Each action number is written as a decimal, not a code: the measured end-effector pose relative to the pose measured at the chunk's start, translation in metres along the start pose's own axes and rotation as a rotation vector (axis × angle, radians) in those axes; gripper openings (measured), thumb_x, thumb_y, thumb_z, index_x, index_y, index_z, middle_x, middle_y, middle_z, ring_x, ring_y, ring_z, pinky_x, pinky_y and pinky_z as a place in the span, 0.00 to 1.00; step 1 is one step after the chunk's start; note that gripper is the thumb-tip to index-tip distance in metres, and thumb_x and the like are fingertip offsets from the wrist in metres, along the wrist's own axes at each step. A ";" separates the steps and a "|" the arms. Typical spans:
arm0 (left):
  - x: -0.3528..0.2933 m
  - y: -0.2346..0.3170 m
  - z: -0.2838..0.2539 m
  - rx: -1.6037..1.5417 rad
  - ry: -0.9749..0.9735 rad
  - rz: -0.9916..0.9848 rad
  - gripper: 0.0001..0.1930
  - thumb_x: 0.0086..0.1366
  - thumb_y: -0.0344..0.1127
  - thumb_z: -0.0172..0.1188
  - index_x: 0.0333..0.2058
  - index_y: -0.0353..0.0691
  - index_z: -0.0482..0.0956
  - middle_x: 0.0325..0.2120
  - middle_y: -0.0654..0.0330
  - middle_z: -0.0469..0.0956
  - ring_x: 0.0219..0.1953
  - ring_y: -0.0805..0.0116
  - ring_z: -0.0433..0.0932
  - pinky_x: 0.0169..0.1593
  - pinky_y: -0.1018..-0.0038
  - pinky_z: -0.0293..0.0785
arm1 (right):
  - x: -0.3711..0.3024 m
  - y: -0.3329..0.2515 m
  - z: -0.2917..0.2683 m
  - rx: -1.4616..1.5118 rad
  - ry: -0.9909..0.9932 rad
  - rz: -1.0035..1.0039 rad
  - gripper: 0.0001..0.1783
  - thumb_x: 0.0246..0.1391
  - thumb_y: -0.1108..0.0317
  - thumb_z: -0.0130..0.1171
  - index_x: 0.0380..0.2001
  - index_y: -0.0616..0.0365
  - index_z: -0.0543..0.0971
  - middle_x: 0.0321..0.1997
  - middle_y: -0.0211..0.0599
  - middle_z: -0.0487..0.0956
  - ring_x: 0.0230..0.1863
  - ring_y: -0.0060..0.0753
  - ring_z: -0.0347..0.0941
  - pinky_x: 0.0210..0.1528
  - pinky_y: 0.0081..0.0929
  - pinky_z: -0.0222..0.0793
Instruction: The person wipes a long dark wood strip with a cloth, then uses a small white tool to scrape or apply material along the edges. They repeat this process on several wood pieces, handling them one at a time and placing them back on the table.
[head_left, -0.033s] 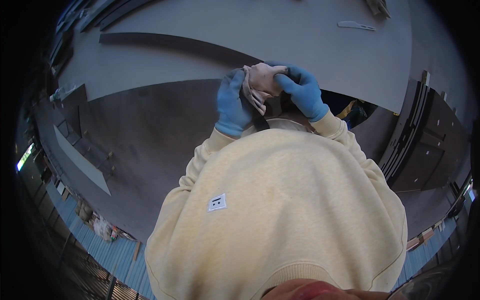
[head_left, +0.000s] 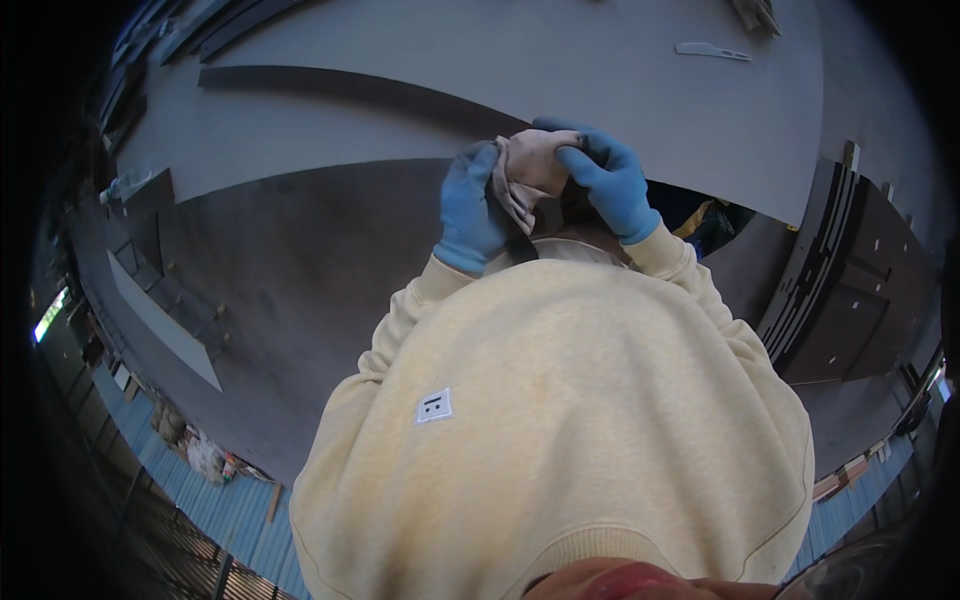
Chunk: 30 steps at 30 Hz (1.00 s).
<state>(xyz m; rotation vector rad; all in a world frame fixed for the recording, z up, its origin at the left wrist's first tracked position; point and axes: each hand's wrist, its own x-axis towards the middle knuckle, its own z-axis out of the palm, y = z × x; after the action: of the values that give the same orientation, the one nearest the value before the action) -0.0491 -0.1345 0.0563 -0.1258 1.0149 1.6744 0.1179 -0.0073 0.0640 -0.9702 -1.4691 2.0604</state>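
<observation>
A crumpled pinkish-beige cloth (head_left: pixel 534 163) is bunched between my two hands in front of my chest, near the near edge of the grey tabletop (head_left: pixel 580 60). My left hand (head_left: pixel 468 208), in a blue work glove with darkened fingertips, grips the cloth's left side, where loose folds hang down. My right hand (head_left: pixel 610 185), gloved the same way, pinches the right side between thumb and fingers. The cloth hides part of the fingers. Just beyond the hands, a long dark strip (head_left: pixel 340 87) lies on the tabletop.
A white knife-shaped tool (head_left: pixel 712 51) lies at the far right of the tabletop, near a crumpled piece (head_left: pixel 757 16). Dark strips (head_left: pixel 235 25) sit at the far left. Dark panels (head_left: pixel 850 275) are stacked on the right. A clear bottle (head_left: pixel 125 184) is at the left.
Both hands and the cloth have shifted slightly to the right. The grip on the cloth stays the same.
</observation>
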 end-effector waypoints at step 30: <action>0.145 0.028 -0.067 2.006 -0.593 0.964 0.50 0.50 0.61 0.77 0.69 0.49 0.71 0.64 0.51 0.70 0.70 0.46 0.64 0.74 0.38 0.47 | 0.035 0.106 0.029 -0.100 0.457 0.302 0.11 0.66 0.64 0.66 0.42 0.62 0.85 0.32 0.35 0.87 0.26 0.21 0.79 0.31 0.22 0.75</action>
<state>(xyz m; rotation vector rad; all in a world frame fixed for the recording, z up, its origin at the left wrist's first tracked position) -0.1538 -0.0723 -0.0505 2.2249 1.8597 0.5079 0.0789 -0.0389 -0.0399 -1.6601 -1.2467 1.7946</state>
